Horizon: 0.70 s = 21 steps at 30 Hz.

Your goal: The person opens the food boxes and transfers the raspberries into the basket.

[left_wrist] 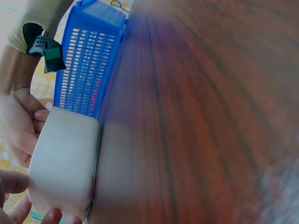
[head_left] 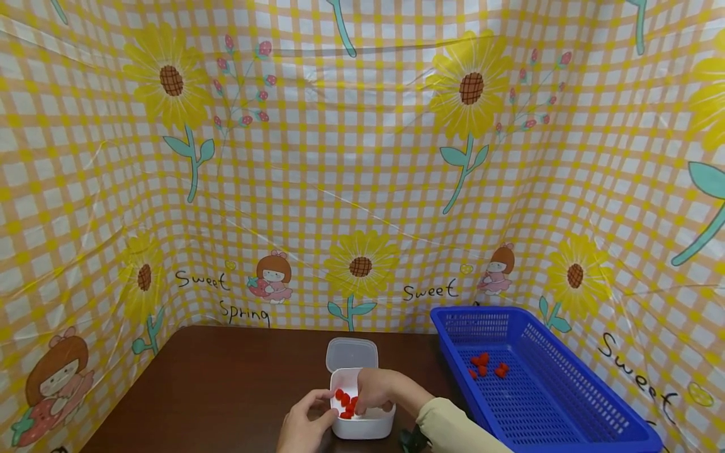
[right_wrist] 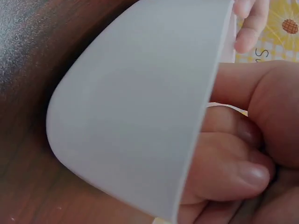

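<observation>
On the dark table stands a white plastic box with small red pieces inside, too small to name by kind. My left hand holds the box at its left side, fingers at the rim and thumb nearer me. From the right, my right hand reaches down into the box beside the red pieces. In the right wrist view its curled fingers show behind the box wall, which hides the fingertips. Whether they pinch a red piece I cannot tell.
A translucent lid lies directly behind the box. To the right, a blue plastic basket holds several red pieces. A checked sunflower cloth hangs around the brown table.
</observation>
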Each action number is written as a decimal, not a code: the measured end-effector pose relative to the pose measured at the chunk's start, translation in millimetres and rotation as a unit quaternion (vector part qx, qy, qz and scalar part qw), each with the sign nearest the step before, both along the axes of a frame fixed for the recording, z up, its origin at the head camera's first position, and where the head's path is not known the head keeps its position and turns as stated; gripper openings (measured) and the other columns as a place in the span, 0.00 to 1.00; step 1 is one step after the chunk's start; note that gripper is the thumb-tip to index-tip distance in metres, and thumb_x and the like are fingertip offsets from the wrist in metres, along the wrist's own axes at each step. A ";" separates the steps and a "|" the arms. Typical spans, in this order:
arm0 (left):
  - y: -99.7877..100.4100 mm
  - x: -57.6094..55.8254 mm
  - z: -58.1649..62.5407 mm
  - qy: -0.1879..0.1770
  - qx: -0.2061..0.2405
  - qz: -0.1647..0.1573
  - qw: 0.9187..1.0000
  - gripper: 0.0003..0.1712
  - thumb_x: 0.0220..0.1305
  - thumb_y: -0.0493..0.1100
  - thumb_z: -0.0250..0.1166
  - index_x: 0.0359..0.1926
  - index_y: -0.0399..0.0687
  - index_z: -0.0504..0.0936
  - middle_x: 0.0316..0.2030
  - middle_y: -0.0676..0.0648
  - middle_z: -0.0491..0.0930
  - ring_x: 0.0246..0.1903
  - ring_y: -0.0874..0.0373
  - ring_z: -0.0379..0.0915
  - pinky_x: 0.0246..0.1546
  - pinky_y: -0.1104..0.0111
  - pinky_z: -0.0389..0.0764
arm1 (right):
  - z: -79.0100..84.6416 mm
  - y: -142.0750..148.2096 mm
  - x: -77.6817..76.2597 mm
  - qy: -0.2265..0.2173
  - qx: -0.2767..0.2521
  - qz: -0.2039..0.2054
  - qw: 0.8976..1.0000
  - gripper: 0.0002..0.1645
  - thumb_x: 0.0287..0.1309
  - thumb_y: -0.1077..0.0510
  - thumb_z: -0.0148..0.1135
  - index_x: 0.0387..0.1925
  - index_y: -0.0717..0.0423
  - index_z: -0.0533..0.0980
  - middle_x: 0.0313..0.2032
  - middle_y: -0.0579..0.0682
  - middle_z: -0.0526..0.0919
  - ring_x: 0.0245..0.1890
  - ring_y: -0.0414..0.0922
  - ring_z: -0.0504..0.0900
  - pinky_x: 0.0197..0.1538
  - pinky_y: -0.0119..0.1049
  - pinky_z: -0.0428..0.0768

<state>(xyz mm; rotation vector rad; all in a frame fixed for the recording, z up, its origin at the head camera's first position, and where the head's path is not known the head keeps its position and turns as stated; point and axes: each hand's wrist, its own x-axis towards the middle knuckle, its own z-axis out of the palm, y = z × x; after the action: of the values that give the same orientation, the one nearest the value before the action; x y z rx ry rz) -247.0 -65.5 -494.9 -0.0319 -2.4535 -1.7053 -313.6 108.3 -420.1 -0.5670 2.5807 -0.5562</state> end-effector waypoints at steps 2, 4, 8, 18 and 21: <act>-0.2 0.2 -0.6 0.001 0.001 -0.002 1.000 0.18 0.60 0.46 0.72 0.50 0.49 0.84 0.37 0.50 0.85 0.40 0.55 0.78 0.37 0.59 0.75 | -2.2 0.3 -0.1 -0.003 -0.014 -0.005 1.000 0.19 0.52 0.65 0.70 0.12 0.57 0.71 0.09 0.42 0.54 0.08 0.37 0.52 0.14 0.30 0.53; -0.2 0.4 -1.1 0.003 0.005 -0.006 1.000 0.17 0.60 0.45 0.71 0.51 0.49 0.84 0.37 0.50 0.85 0.39 0.54 0.79 0.36 0.59 0.76 | -3.9 1.0 -0.2 -0.017 -0.036 -0.010 0.999 0.13 0.52 0.66 0.69 0.16 0.59 0.76 0.09 0.42 0.55 0.09 0.37 0.51 0.14 0.30 0.53; 0.1 1.0 -0.4 0.012 0.015 -0.011 1.000 0.17 0.60 0.43 0.71 0.50 0.47 0.84 0.37 0.49 0.85 0.38 0.54 0.80 0.36 0.60 0.77 | -7.0 1.7 -1.0 -0.024 -0.073 -0.029 0.997 0.08 0.51 0.68 0.68 0.19 0.61 0.79 0.10 0.42 0.56 0.08 0.37 0.52 0.14 0.29 0.54; 0.6 1.5 -0.9 0.020 0.013 -0.008 1.000 0.17 0.59 0.43 0.72 0.50 0.47 0.84 0.37 0.49 0.86 0.37 0.55 0.81 0.37 0.60 0.76 | -17.3 -1.4 -3.0 0.089 -0.037 -0.056 0.994 0.24 0.42 0.66 0.70 0.10 0.51 0.63 0.10 0.40 0.55 0.07 0.38 0.60 0.12 0.28 0.60; 0.4 0.6 -0.9 0.014 0.012 -0.007 1.000 0.17 0.59 0.45 0.72 0.50 0.48 0.84 0.38 0.50 0.86 0.37 0.56 0.80 0.37 0.60 0.76 | -20.1 -1.3 -2.6 0.079 -0.061 -0.065 0.993 0.18 0.43 0.67 0.68 0.10 0.54 0.68 0.10 0.40 0.56 0.07 0.38 0.60 0.12 0.28 0.60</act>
<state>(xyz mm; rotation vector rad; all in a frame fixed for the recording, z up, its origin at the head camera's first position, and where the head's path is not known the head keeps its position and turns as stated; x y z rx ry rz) -246.4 -65.1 -495.8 -0.0695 -2.4198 -1.7272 -316.2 107.1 -440.2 -0.5032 2.7631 -0.7453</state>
